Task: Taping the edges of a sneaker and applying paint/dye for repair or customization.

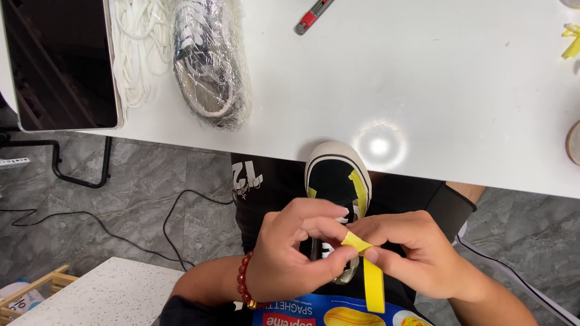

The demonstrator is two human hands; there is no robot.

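Above the black shoe (pixel 336 181), I see my left hand (pixel 290 256) and right hand (pixel 417 253) pinching a yellow tape strip (pixel 373 281), probably light, limp and sticky, best held at its end.

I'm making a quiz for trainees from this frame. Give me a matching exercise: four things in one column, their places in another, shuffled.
Things:
1. yellow strip
2. shoe
3. bead bracelet
4. red-and-grey cutter

Places:
A. on the left wrist
B. on the white table, top edge
C. pinched between left hand and right hand
D. on the lap, under the hands

Pairs: 1-C, 2-D, 3-A, 4-B
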